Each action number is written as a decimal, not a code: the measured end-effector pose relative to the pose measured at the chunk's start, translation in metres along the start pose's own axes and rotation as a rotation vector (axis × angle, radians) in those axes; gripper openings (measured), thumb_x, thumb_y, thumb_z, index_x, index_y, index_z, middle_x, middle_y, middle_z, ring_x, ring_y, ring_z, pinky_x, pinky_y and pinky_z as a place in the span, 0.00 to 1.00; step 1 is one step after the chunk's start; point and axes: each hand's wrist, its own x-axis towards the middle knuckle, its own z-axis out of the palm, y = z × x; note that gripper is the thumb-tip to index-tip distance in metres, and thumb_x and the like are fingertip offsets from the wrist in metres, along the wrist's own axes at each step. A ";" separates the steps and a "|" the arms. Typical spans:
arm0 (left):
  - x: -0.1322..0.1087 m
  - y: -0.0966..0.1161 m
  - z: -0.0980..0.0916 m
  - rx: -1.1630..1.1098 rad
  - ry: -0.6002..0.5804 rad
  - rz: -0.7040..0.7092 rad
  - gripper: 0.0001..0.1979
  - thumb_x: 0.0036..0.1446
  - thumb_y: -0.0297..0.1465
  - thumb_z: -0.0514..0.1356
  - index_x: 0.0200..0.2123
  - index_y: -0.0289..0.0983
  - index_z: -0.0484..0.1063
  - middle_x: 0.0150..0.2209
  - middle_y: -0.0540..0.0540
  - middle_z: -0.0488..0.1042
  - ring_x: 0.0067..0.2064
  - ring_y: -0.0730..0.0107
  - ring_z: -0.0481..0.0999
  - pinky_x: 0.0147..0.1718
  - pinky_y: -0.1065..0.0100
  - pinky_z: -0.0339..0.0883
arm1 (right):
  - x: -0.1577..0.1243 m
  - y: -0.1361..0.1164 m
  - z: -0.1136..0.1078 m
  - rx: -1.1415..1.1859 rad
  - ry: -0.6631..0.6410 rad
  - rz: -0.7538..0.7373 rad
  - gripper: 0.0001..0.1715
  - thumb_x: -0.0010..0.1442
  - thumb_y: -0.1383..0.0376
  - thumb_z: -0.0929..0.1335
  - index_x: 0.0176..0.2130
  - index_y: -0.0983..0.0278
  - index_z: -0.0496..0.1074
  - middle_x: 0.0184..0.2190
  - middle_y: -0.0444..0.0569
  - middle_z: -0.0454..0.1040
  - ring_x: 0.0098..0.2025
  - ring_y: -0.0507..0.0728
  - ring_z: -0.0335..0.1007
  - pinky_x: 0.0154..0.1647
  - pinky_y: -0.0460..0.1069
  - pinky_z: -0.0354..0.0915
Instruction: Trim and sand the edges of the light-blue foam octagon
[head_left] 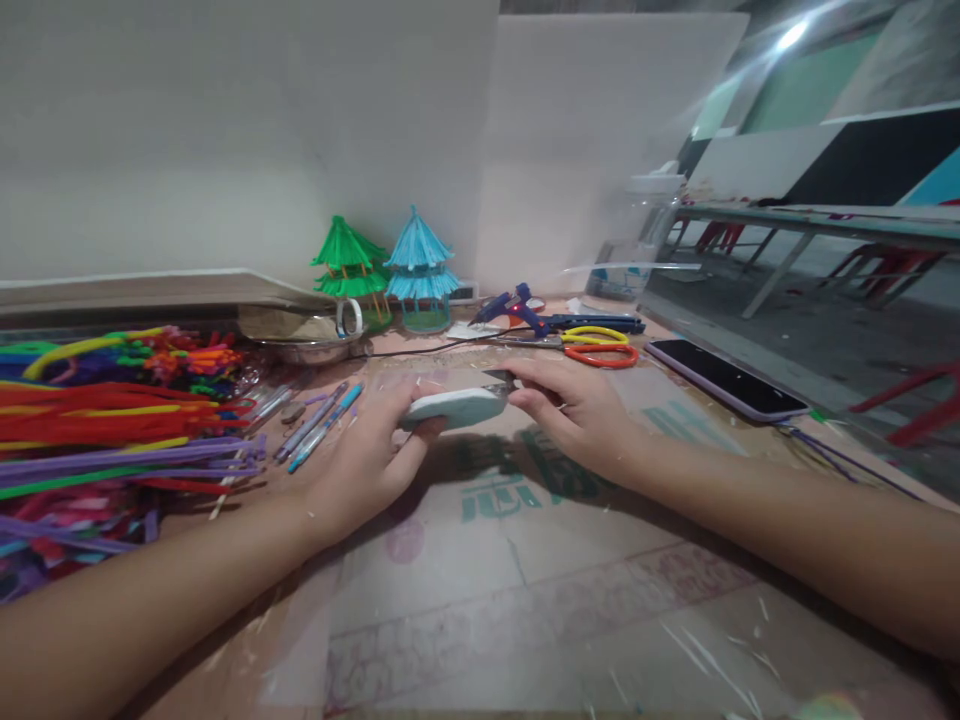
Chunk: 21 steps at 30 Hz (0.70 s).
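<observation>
Crosswise, white tool (454,407) between fingers (541,380)

A heap of coloured pipe cleaners (97,420) covers the left of the counter (525,580), with pens (319,425) just beside it. Behind stand a metal bowl (311,348), a green pagoda (349,260) and a blue pagoda (420,265). Further right lie a glue gun (517,305), scissors (566,341) and a phone (724,378).

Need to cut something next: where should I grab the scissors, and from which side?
By the yellow and orange handle loops of the scissors, probably reaching from the near side with the right hand, which is closest though it now pinches the white tool. The scissors lie flat, loops toward the phone, blades pointing left.
</observation>
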 end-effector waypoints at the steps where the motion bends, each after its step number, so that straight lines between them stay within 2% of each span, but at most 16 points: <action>1: 0.000 0.001 0.000 0.008 0.012 -0.009 0.10 0.63 0.33 0.52 0.46 0.39 0.68 0.38 0.47 0.75 0.38 0.66 0.74 0.35 0.67 0.68 | 0.000 -0.001 0.000 0.009 -0.005 0.016 0.18 0.67 0.57 0.61 0.47 0.64 0.74 0.38 0.51 0.79 0.40 0.55 0.75 0.40 0.50 0.69; 4: 0.001 0.002 0.000 0.019 0.034 0.003 0.08 0.63 0.32 0.52 0.43 0.38 0.68 0.35 0.48 0.74 0.35 0.67 0.73 0.33 0.68 0.68 | 0.000 -0.003 -0.001 0.014 -0.017 0.040 0.18 0.67 0.57 0.61 0.47 0.63 0.74 0.38 0.51 0.79 0.40 0.55 0.75 0.40 0.50 0.69; 7: 0.002 0.002 0.000 0.021 0.036 0.035 0.07 0.63 0.30 0.51 0.41 0.38 0.68 0.34 0.48 0.74 0.34 0.67 0.73 0.33 0.68 0.68 | 0.002 -0.005 -0.004 -0.005 -0.038 0.002 0.20 0.68 0.56 0.60 0.47 0.65 0.74 0.36 0.51 0.78 0.37 0.55 0.74 0.38 0.49 0.68; 13: 0.000 -0.004 -0.001 -0.028 -0.058 0.067 0.12 0.64 0.29 0.52 0.49 0.42 0.68 0.45 0.48 0.76 0.47 0.64 0.75 0.47 0.64 0.67 | 0.006 -0.008 -0.006 -0.099 -0.079 -0.121 0.20 0.68 0.57 0.60 0.44 0.67 0.75 0.27 0.49 0.73 0.29 0.53 0.67 0.31 0.47 0.62; 17: -0.003 -0.006 -0.002 -0.034 -0.082 0.066 0.15 0.63 0.27 0.52 0.52 0.44 0.67 0.47 0.48 0.76 0.49 0.64 0.75 0.48 0.64 0.67 | 0.007 -0.010 -0.005 -0.148 -0.084 -0.166 0.20 0.69 0.58 0.60 0.43 0.68 0.75 0.26 0.48 0.71 0.27 0.52 0.64 0.28 0.46 0.58; 21: -0.005 -0.007 -0.003 -0.026 -0.100 0.080 0.16 0.62 0.25 0.51 0.51 0.45 0.67 0.47 0.49 0.76 0.49 0.65 0.75 0.47 0.65 0.68 | 0.006 -0.012 -0.003 -0.179 -0.095 -0.187 0.21 0.69 0.58 0.58 0.42 0.66 0.75 0.26 0.48 0.72 0.27 0.52 0.65 0.27 0.46 0.58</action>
